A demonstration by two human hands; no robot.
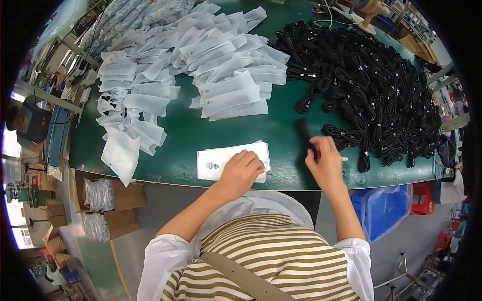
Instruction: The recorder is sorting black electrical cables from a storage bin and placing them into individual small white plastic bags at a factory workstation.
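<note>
Presently, mid-frame, I see the left hand (242, 170), fingers (252, 161) half-curled on white bags (211, 163), grip unclear, and the right hand (326, 163) pinching a blurred black cable (304, 133).

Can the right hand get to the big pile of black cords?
Probably yes. The right hand is close beside the pile of black cords, and nothing seems to block the way, though it seems to hold one blurry black bundle.
</note>
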